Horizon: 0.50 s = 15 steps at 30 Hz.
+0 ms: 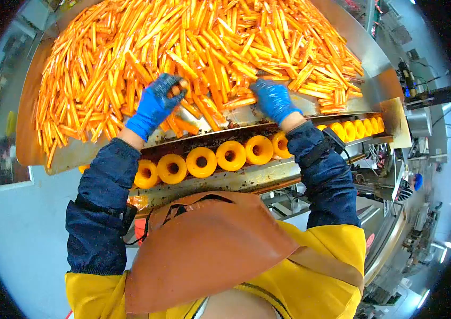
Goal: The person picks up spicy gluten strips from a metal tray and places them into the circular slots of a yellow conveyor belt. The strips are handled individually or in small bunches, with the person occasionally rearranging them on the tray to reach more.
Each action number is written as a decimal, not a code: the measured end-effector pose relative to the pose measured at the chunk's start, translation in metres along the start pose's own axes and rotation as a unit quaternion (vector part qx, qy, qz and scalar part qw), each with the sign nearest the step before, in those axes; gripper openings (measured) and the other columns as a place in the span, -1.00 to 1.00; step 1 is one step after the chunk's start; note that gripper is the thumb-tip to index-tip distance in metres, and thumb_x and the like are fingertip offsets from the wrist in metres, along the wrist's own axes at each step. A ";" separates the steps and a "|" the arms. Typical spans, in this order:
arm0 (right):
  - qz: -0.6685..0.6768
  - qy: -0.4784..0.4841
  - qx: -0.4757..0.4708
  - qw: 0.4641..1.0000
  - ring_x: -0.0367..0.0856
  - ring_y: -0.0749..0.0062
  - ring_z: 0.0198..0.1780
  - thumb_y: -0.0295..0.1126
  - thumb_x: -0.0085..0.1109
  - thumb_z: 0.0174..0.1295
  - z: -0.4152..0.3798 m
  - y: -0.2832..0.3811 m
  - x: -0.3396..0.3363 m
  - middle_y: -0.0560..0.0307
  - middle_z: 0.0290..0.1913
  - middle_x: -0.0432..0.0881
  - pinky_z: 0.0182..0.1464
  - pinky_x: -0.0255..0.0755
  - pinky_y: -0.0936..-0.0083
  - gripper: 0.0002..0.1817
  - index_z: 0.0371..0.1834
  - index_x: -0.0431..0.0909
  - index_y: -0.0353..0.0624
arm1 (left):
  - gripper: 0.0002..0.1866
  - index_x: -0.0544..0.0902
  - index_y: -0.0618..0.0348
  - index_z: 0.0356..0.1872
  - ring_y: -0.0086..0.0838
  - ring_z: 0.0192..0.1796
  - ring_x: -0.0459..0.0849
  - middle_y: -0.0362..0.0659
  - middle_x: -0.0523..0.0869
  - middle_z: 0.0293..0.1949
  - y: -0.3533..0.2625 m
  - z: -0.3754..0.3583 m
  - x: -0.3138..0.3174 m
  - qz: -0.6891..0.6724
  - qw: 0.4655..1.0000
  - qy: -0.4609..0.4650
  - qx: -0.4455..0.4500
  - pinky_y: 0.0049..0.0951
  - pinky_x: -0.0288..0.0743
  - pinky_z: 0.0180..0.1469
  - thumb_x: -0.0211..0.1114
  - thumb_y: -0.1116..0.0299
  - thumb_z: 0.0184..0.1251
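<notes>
A large heap of glossy orange sticks (204, 42) covers a metal tray (31, 127). My left hand (159, 102), in a blue glove with dark stains, is at the heap's near edge, its fingers curled in; what they hold, if anything, is too small to name. Farther right, my right hand (274, 100), also gloved in blue, lies with its back up against the near edge of the sticks, and its fingertips are hard to make out. Just below both hands runs a row of yellow-orange round cups (201, 162) with dark central holes.
A metal ledge (268, 173) with dark crumbs runs along the near side of the cups. At the right end stands a metal end plate (397, 123). Machinery fills the right side, with a person in a blue cap (418, 182) farther off.
</notes>
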State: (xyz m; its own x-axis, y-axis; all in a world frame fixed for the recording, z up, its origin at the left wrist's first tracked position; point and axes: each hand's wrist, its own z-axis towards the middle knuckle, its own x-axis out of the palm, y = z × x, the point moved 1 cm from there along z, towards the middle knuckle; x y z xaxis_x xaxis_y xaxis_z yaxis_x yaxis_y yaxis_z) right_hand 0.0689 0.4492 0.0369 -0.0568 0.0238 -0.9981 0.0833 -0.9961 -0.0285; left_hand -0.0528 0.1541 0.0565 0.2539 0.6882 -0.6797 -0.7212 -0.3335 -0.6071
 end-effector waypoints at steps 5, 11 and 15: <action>0.028 -0.091 0.059 0.994 0.58 0.07 0.06 -0.24 0.34 -0.04 -0.019 -0.014 0.001 -0.06 0.07 0.58 0.08 0.47 0.29 -0.47 0.08 0.54 -0.09 | -0.72 0.61 0.07 -0.02 -0.66 -0.48 0.54 -0.34 0.63 -0.39 -0.004 -0.017 -0.031 -0.329 0.894 -0.113 -0.281 -0.63 0.46 -0.43 0.33 0.29 0.27; 0.119 -0.152 0.127 0.973 0.57 0.06 0.05 -0.19 0.36 -0.05 -0.055 0.001 -0.027 -0.11 0.01 0.61 0.10 0.46 0.27 -0.47 0.02 0.57 -0.16 | -0.71 0.60 0.06 0.01 -0.70 -0.46 0.52 -0.36 0.62 -0.38 -0.007 -0.067 -0.064 -0.333 0.881 -0.195 -0.274 -0.67 0.41 -0.45 0.26 0.23 0.32; 0.134 -0.075 -0.006 0.988 0.61 0.03 -0.08 -0.23 0.37 -0.14 -0.090 0.036 -0.051 -0.08 -0.10 0.64 -0.06 0.52 0.25 -0.50 -0.04 0.61 -0.11 | -0.70 0.59 0.06 0.02 -0.73 -0.48 0.49 -0.38 0.60 -0.37 -0.032 -0.091 -0.078 -0.450 0.784 -0.237 -0.356 -0.70 0.36 -0.46 0.26 0.22 0.32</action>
State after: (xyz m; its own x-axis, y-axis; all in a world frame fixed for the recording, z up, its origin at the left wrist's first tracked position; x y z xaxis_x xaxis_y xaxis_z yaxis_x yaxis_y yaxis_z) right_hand 0.1639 0.4201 0.0815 -0.1770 -0.2544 -0.9508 0.1277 -0.9638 0.2341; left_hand 0.0094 0.0525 0.0913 0.0629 0.9570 0.2831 0.1989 0.2660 -0.9432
